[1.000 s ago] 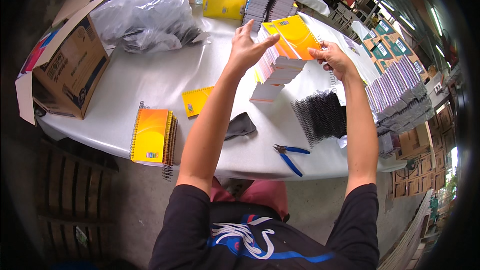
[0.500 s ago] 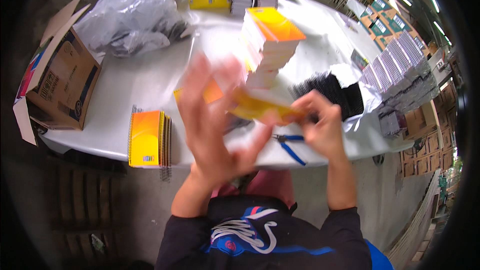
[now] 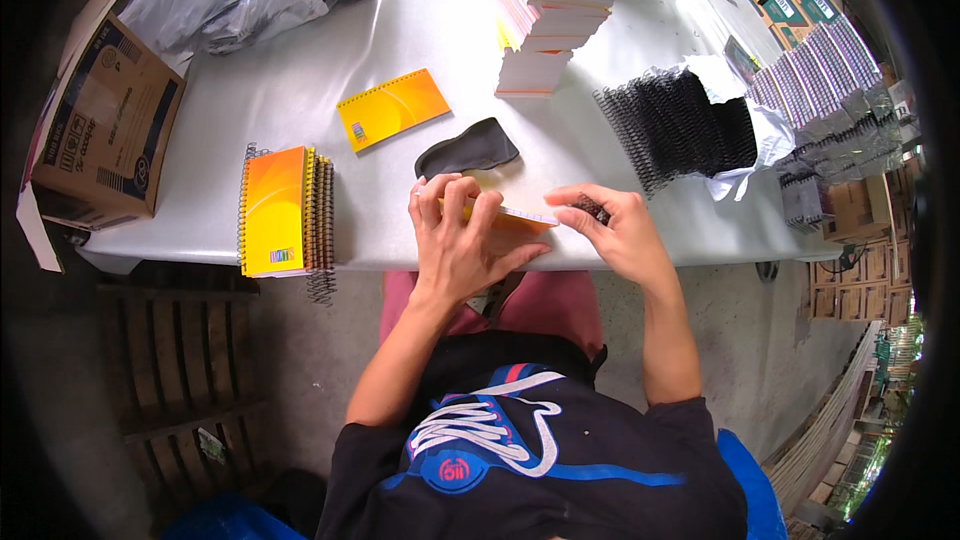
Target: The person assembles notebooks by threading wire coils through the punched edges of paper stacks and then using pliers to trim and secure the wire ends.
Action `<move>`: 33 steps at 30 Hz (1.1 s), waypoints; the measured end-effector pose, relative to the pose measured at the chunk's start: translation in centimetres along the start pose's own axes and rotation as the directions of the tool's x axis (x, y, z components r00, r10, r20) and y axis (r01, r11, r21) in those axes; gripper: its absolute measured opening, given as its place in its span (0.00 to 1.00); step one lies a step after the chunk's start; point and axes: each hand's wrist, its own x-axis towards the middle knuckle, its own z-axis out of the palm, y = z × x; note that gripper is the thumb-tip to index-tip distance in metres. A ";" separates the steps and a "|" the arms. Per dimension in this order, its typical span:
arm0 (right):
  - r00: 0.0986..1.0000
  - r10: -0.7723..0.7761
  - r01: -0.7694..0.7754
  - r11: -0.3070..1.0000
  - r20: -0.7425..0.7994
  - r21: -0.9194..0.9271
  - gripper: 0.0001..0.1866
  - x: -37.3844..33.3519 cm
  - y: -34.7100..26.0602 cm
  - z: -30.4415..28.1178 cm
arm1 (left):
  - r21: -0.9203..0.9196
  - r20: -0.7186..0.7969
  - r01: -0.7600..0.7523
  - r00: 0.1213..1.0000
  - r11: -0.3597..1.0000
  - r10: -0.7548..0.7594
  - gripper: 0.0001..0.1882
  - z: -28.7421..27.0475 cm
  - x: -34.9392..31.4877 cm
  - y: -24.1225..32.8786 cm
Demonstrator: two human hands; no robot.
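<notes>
Held nearly edge-on above the near table edge is a small yellow-orange notebook [image 3: 525, 216]. My left hand [image 3: 450, 235] grips it from the left, fingers bent over its top and thumb below. My right hand [image 3: 625, 235] is closed around a dark wire coil [image 3: 592, 208], its fingertips close to the notebook's right end. Just beyond my left hand lies a flat dark grey pouch-like piece [image 3: 470, 147]. Further off, a yellow-orange notebook cover [image 3: 394, 110] with holes along one edge lies flat.
Coil-bound notebooks [image 3: 275, 210] are stacked at the left, by an open cardboard box [image 3: 110, 125]. A tall pile of unbound notebooks [image 3: 560, 15] stands ahead. Black coils [image 3: 680, 130] lie on white paper at the right, before stacked bound books [image 3: 825, 80].
My hands have come lower and closer together, with the notebook now steadier and edge-on. The view has tilted down. The blue-handled pliers seen earlier no longer show.
</notes>
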 end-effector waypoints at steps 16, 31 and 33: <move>0.992 -0.089 0.083 0.994 0.085 0.069 0.18 0.6 -0.3 -1.5 | 0.189 -0.127 0.145 0.984 0.971 -0.123 0.31 2.6 1.5 1.4; 0.988 -0.095 0.105 0.991 -0.120 0.084 0.13 0.0 0.0 -0.7 | 0.221 -0.218 0.097 0.975 0.971 -0.048 0.27 1.7 0.7 1.4; 0.988 -0.099 0.112 0.988 -0.118 0.104 0.13 -0.1 0.3 -0.3 | 0.238 -0.263 0.088 0.964 0.967 -0.023 0.26 1.5 1.0 1.5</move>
